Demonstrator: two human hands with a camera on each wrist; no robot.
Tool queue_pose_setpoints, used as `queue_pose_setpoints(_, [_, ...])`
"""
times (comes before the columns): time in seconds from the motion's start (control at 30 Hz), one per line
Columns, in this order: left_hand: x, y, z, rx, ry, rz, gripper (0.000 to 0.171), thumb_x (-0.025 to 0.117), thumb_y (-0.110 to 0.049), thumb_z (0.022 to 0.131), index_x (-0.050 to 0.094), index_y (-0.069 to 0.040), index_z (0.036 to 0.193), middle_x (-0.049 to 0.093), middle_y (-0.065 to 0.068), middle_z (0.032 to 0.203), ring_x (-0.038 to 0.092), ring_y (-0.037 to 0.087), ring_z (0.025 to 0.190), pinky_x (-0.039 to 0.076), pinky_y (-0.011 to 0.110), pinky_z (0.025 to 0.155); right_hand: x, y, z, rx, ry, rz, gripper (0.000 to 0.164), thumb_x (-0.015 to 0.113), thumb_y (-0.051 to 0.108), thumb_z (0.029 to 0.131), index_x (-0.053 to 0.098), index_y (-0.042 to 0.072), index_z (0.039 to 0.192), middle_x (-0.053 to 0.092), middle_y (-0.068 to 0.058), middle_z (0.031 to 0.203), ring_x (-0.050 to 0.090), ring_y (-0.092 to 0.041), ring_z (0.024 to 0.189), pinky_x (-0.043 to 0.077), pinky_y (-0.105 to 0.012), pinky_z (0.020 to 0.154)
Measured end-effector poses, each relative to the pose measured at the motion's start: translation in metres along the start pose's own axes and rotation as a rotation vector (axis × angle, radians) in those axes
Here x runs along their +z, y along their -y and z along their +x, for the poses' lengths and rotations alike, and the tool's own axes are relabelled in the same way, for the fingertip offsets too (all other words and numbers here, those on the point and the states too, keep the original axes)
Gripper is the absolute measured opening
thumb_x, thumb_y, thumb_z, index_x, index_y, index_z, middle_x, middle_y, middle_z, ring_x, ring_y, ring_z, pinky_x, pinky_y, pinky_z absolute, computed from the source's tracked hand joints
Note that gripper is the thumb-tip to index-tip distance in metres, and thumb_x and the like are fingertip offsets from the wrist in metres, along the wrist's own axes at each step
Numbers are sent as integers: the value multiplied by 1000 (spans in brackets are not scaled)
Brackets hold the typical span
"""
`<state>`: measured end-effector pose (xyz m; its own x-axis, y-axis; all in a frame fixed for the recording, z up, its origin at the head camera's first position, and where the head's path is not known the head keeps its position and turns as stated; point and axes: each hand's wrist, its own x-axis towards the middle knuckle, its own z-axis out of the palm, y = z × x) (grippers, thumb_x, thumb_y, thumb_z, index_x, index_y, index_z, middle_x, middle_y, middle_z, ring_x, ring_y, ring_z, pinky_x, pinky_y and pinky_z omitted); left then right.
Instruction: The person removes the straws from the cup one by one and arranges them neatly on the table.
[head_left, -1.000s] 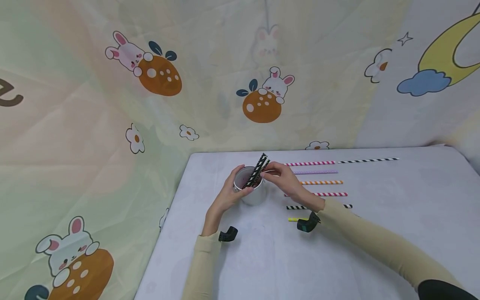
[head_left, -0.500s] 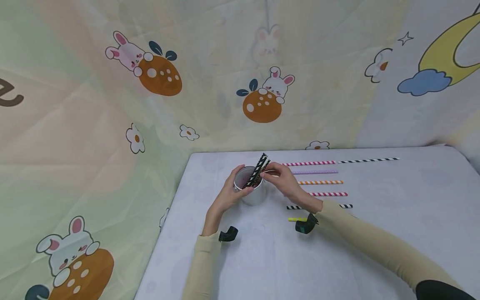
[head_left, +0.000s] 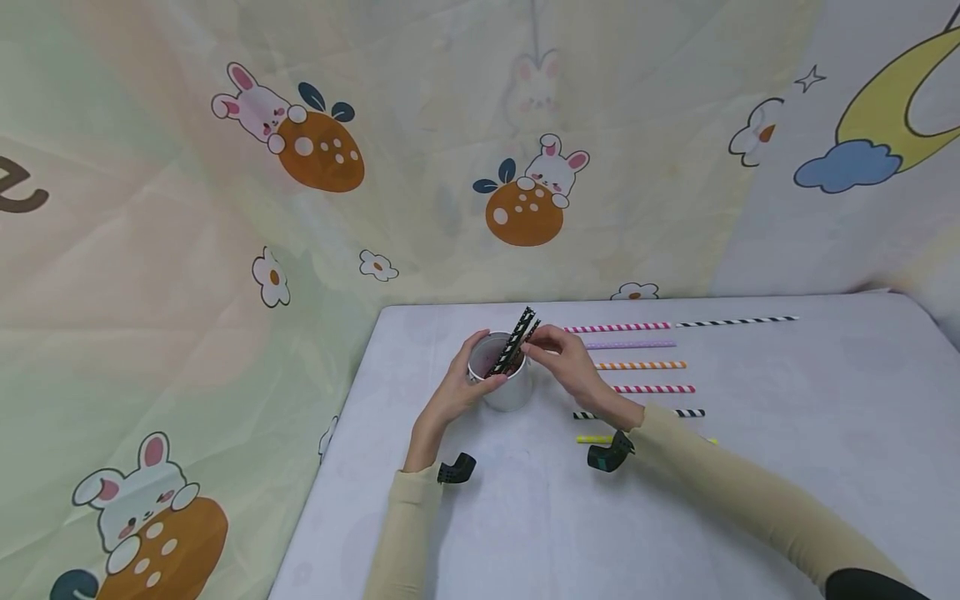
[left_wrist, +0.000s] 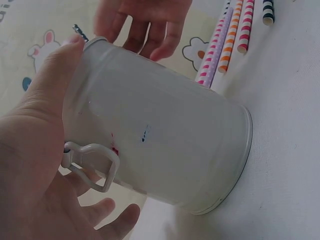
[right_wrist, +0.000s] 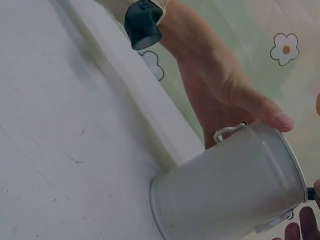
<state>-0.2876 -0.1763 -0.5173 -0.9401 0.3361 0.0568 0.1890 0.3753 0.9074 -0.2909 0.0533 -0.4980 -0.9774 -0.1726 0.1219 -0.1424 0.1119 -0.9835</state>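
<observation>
While the left hand (head_left: pixel 453 387) grips a white metal pail (head_left: pixel 508 392), thumb over its rim and fingers round its side, the right hand (head_left: pixel 572 363) is at the pail's right edge, among some black-and-white patterned straws (head_left: pixel 513 342). These lean out of the pail's mouth, their upper ends above the rim; how many there are is hard to tell. The right thumb and forefinger are close together beside them, but whether they pinch a straw cannot be told; the other fingers hang loosely.

The pail's base appears to rest on a white table (head_left: pixel 810 467). To its right, paper straws lie in rows: a pink-striped straw (head_left: pixel 618 327) with a black-striped straw (head_left: pixel 738 321) beyond it, then a purple straw (head_left: pixel 632 344), an orange-striped straw (head_left: pixel 645 365), a red-striped straw (head_left: pixel 656 389), another black-striped straw (head_left: pixel 585 415) and, nearest the wearer, a yellow straw (head_left: pixel 592 439). The right arm passes over several. Behind the pail hangs a cloth (head_left: pixel 427 208) printed with rabbits.

Only the right wrist and forearm have shifted, slightly leftward, uncovering the yellow straw's far end. Pail, leaning straws and left hand look unmoved, which suggests a small adjustment at the rim rather than a new step.
</observation>
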Motion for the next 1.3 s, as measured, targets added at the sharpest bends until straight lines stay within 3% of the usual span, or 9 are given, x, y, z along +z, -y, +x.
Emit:
queue_pose_setpoints(0.23, [0, 1, 0, 3, -5, 9, 88, 79, -42, 85, 28, -32, 156, 45, 5, 151, 42, 24, 140, 29, 55, 116, -4, 7, -1, 47, -2, 69, 26, 69, 24, 96, 68, 7, 116, 67, -9, 115, 60, -20, 106, 51, -28, 88])
queue_pose_setpoints(0.67, [0, 0, 0, 11, -2, 9, 87, 79, -37, 86, 28, -28, 156, 45, 12, 152, 43, 26, 139, 30, 54, 116, -18, 23, 0, 98, 1, 132, 36, 68, 30, 97, 64, 6, 124, 65, -13, 129, 59, -27, 118, 51, -47, 101])
queue_pose_setpoints(0.93, [0, 1, 0, 13, -12, -4, 86, 79, -36, 86, 29, -30, 155, 45, 10, 152, 42, 27, 140, 28, 56, 116, -29, 31, 0, 109, -9, 139, 42, 67, 33, 97, 61, 6, 128, 62, -11, 135, 58, -21, 120, 53, -35, 98])
queue_pose_setpoints(1.17, [0, -3, 0, 0, 5, -29, 86, 76, -20, 89, 26, -22, 158, 42, 15, 155, 38, 34, 143, 24, 59, 117, -41, 36, -1, 97, -23, 156, 44, 67, 34, 97, 59, 5, 130, 59, -12, 136, 55, -21, 122, 50, -38, 104])
queue_pose_setpoints(1.3, [-3, -21, -6, 4, 34, -32, 86, 74, -16, 89, 24, -11, 159, 39, 23, 155, 36, 40, 143, 25, 60, 117, -48, 38, -1, 107, -44, 185, 46, 68, 37, 96, 58, 6, 130, 59, -9, 135, 55, -21, 123, 49, -40, 106])
